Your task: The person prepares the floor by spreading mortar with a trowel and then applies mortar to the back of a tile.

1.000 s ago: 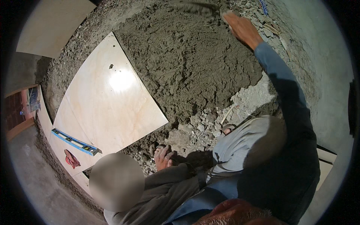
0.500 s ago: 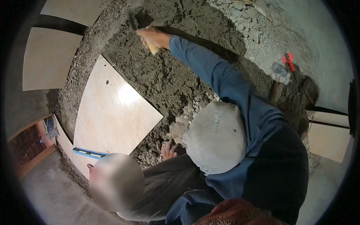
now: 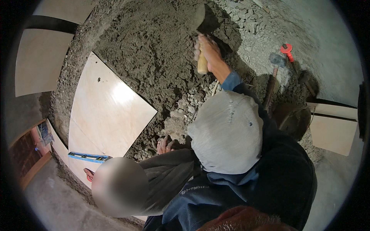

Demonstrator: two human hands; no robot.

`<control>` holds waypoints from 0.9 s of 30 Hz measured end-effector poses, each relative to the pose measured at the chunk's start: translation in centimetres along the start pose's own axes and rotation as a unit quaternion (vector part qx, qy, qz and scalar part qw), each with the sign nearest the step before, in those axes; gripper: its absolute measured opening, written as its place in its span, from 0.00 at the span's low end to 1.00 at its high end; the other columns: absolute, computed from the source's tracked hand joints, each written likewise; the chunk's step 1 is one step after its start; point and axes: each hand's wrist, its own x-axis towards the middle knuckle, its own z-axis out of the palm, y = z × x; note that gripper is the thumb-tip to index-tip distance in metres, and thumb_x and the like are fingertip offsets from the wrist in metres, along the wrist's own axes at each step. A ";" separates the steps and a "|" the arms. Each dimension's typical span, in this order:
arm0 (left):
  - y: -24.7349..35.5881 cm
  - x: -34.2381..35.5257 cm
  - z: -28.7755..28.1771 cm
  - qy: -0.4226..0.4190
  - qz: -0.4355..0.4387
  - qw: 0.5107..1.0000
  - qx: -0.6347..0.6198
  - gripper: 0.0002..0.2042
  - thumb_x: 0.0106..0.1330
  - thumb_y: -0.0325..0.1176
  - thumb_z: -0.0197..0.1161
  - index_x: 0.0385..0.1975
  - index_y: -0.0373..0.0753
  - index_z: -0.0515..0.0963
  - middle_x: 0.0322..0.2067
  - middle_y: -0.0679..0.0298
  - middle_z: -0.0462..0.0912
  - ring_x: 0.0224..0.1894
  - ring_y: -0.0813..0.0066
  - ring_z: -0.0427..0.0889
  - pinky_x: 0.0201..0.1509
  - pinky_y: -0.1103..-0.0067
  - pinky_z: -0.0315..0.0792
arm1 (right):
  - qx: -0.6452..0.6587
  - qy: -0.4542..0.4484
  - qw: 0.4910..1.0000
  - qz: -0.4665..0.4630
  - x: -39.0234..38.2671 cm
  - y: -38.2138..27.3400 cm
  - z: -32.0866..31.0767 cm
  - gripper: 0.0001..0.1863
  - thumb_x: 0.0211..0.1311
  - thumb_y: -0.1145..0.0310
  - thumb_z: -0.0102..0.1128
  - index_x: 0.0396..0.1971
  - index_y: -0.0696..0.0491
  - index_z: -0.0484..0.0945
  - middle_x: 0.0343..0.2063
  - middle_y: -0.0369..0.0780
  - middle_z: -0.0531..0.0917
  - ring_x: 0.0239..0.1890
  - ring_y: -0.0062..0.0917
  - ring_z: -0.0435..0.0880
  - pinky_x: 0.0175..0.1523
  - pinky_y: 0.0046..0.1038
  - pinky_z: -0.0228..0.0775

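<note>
Hands: R hand [image 3: 208,52] is closed round the trowel [image 3: 200,18] by its wooden handle [image 3: 202,66], blade pointing away from the body, handle end back toward it. L hand: can't tell. Some digits [image 3: 165,145] poke out by the dark trouser leg [image 3: 171,169], nr the rubble [image 3: 189,104], but can't make out if fingers or toes.

Trowel loc: top ctr, blade tilted over the wet mortar [image 3: 150,57], dark shadow just R of it. Can't tell if blade edge touches. Mortar is rough & lumpy, runs along the R edge of the big cream tile [image 3: 108,107]. Tile is L of ctr, one corner pointing up, bright glare on it, small dark blob [image 3: 99,79] nr that corner.

Blue level [image 3: 88,156] lies across the near end of the tiling, w/ a red item [image 3: 89,175] just below, partly hidden by the blurred patch. 2 more tiles [image 3: 42,61] far L, apart from the big one.

R side: mallet [image 3: 277,60] w/ handle toward the person, red-guarded tool [image 3: 286,49] just beside its head, dark round bucket [image 3: 291,121] below. Pale panels [image 3: 333,134] sit at far R by the wall [image 3: 331,69]. Light grey knee [image 3: 227,133] is btwn the R hand & the torso.
</note>
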 end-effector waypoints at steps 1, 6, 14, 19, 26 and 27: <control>0.1 0.2 0.0 0.003 0.003 1.000 -0.001 0.19 0.78 0.44 0.41 0.48 0.43 0.80 0.59 0.53 0.75 0.57 0.52 0.75 0.59 0.57 0.66 | 0.009 0.011 1.000 0.002 -0.7 0.1 -0.7 0.13 0.69 0.55 0.60 0.36 0.48 0.71 0.24 0.31 0.74 0.19 0.18 0.73 0.23 0.27 0.71; 0.3 0.6 0.1 0.013 0.005 1.000 0.003 0.19 0.78 0.44 0.42 0.48 0.44 0.80 0.59 0.53 0.75 0.57 0.52 0.75 0.59 0.57 0.67 | 0.054 0.003 0.998 0.009 -3.4 0.4 -3.7 0.16 0.69 0.51 0.60 0.36 0.48 0.70 0.22 0.30 0.74 0.18 0.16 0.70 0.22 0.24 0.66; -0.5 0.3 1.4 0.047 0.019 0.998 -0.033 0.19 0.78 0.47 0.43 0.46 0.42 0.80 0.58 0.52 0.76 0.56 0.51 0.77 0.55 0.56 0.69 | -0.261 0.056 0.962 -0.058 -4.7 -9.0 -10.9 0.22 0.70 0.53 0.58 0.52 0.54 0.68 0.28 0.34 0.78 0.22 0.18 0.76 0.22 0.23 0.70; -0.6 0.1 0.7 0.057 0.008 0.998 -0.025 0.20 0.79 0.47 0.42 0.47 0.43 0.80 0.57 0.53 0.76 0.57 0.52 0.76 0.56 0.55 0.69 | -0.624 -0.048 0.778 -0.057 1.8 -19.0 -10.5 0.35 0.68 0.61 0.62 0.69 0.56 0.59 0.46 0.46 0.82 0.35 0.34 0.85 0.37 0.39 0.81; 0.0 0.2 0.7 0.040 -0.012 0.999 -0.033 0.14 0.73 0.40 0.50 0.48 0.44 0.80 0.59 0.54 0.75 0.59 0.53 0.75 0.60 0.54 0.67 | -0.858 -0.010 0.197 -0.474 9.3 -15.4 -17.1 0.33 0.63 0.68 0.62 0.67 0.51 0.63 0.50 0.46 0.82 0.39 0.43 0.85 0.43 0.46 0.80; 0.0 0.1 0.4 0.038 -0.014 0.999 -0.031 0.14 0.73 0.40 0.49 0.48 0.44 0.80 0.59 0.54 0.74 0.59 0.53 0.75 0.60 0.54 0.67 | -0.857 -0.043 0.229 -0.459 7.0 -14.2 -15.9 0.32 0.62 0.69 0.62 0.66 0.51 0.64 0.51 0.46 0.81 0.40 0.44 0.85 0.43 0.46 0.80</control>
